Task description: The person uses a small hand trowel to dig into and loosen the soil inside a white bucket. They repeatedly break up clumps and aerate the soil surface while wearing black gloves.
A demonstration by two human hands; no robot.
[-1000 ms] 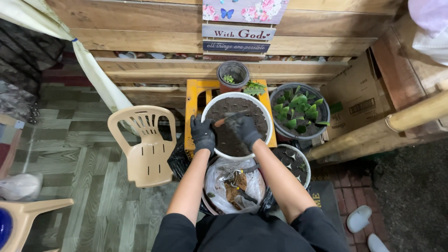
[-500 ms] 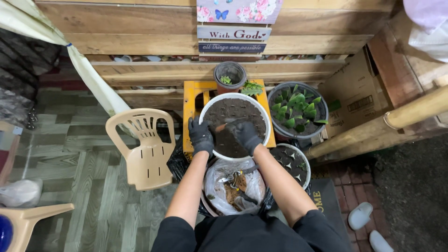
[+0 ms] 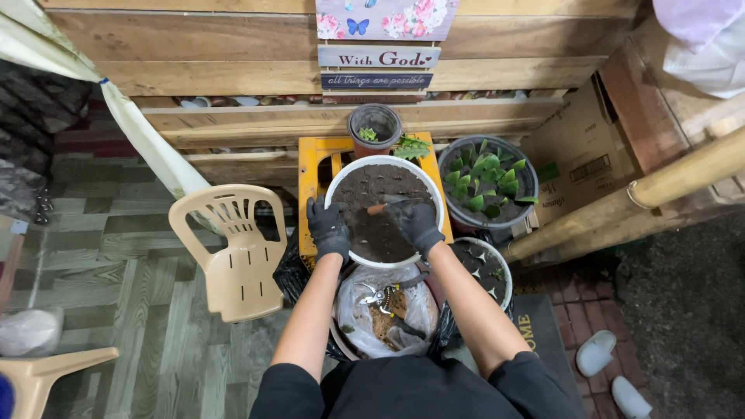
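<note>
A wide white pot (image 3: 385,209) full of dark soil sits on a yellow stool (image 3: 314,167) in front of me. Both my hands wear black gloves. My left hand (image 3: 327,227) rests on the pot's near-left rim. My right hand (image 3: 415,221) is over the soil at the near right, closed on a small tool with a reddish handle (image 3: 378,208) that points left across the soil. Below the pot, between my arms, a bowl lined with a clear plastic bag (image 3: 386,310) holds soil and pruning shears (image 3: 382,293).
A beige plastic chair (image 3: 237,252) stands to the left. A small dark pot (image 3: 374,128) with a seedling sits behind the white pot, a black tub of green leafy plants (image 3: 487,182) to its right. A cardboard box (image 3: 578,155), bamboo pole (image 3: 644,190) and slippers (image 3: 597,353) lie right.
My hands have shifted slightly on the pot; the right hand has drawn back toward the near right of the soil with the tool. The view has tilted a little.
</note>
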